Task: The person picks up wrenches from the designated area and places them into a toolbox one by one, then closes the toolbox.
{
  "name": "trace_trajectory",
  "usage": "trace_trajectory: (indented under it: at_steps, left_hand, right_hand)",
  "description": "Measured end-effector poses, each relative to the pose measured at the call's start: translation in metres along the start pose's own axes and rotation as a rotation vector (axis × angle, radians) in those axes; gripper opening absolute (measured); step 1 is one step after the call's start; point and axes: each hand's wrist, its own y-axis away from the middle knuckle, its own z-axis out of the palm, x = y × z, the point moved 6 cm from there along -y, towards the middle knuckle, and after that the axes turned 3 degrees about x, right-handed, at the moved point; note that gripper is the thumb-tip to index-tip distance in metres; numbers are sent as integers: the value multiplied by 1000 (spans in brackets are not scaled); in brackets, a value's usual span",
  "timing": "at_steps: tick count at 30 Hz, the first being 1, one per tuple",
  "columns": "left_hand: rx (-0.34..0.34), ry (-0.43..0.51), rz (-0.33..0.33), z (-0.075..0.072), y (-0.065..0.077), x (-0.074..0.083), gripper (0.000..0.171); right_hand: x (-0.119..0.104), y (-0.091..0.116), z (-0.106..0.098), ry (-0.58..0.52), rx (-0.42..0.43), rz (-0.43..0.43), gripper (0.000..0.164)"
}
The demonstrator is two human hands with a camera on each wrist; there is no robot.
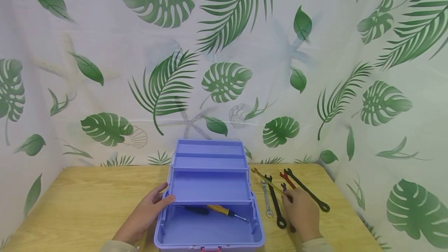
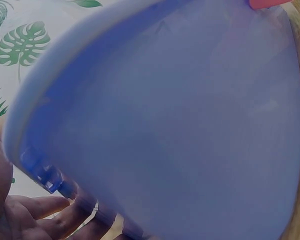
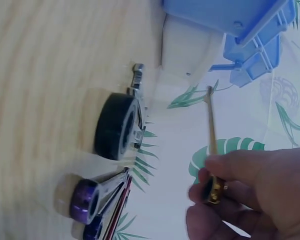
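A blue toolbox (image 1: 210, 233) stands open on the table with its stepped trays (image 1: 210, 186) raised at the back. At its left side my left hand (image 1: 148, 213) grips the edge, thumb at the front tray's corner and fingers along the outer wall; the left wrist view shows those fingers (image 2: 55, 215) against the blue side. To the right of the box, my right hand (image 1: 303, 212) pinches a gold wrench (image 3: 212, 125) by one end, its other end pointing up toward the box. A yellow-handled screwdriver (image 1: 220, 210) and a dark-handled tool (image 1: 196, 209) lie inside the box.
Several wrenches lie on the table (image 1: 87, 201) right of the box: a silver one (image 1: 266, 198), a black one (image 1: 276, 201), a red one (image 1: 287, 179) and a longer black one (image 1: 309, 191). A purple wrench (image 3: 84, 201) is partly hidden by my right hand. Leaf-printed cloth hangs behind.
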Motion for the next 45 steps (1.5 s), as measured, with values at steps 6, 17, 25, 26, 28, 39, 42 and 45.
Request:
trace_trajectory:
  at_steps: [6, 17, 25, 26, 28, 39, 42, 45]
  left_hand:
    - [3, -12, -10, 0, 1, 1, 84]
    - [5, -10, -25, 1, 2, 2, 84]
    - [5, -19, -9, 2, 1, 2, 85]
    - [7, -22, -9, 2, 1, 2, 85]
    - [11, -23, -9, 2, 1, 1, 85]
    - [7, -18, -14, 1, 0, -2, 85]
    - [8, -25, -14, 1, 0, -1, 85]
    - [8, -33, -12, 1, 1, 0, 86]
  right_hand:
    - [-5, 0, -13, -70, 172, -36, 20]
    - [-20, 4, -28, -128, 401, -211, 13]
    - [-30, 7, -23, -153, 493, -402, 16]
    - [-31, 8, -22, -152, 486, -423, 16]
    - [-35, 9, -19, -144, 468, -465, 15]
    - [-44, 12, -18, -163, 457, -555, 20]
    - [-45, 13, -18, -164, 458, -571, 21]
    - [-45, 13, -17, -167, 457, -578, 22]
